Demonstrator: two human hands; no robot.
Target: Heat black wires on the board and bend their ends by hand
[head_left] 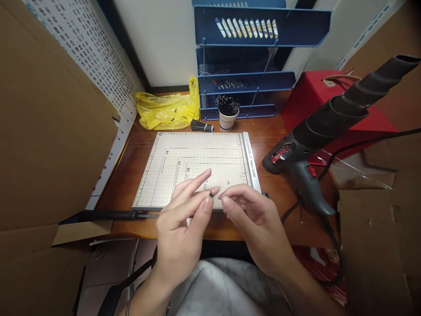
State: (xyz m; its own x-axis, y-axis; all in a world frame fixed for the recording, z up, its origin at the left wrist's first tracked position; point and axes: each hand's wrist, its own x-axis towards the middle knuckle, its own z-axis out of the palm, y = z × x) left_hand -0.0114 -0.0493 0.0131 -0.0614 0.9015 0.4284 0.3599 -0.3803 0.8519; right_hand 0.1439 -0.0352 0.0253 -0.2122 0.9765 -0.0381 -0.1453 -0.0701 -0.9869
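Left grip (182,219) pinches dark bit (211,194), best kept light and steady; right grip (255,215) curled, can't tell if holding.

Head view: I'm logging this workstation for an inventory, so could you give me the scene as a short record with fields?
Left hand: grip closed on a tiny dark piece
Right hand: beside that piece; own grip unclear
Surface: pale gridded paper-cutter board on a brown wooden table
On board: small dark scrap
Behind board: white paper cup of thin black strands; crumpled yellow plastic bag
Right side: dark heat gun with red switch
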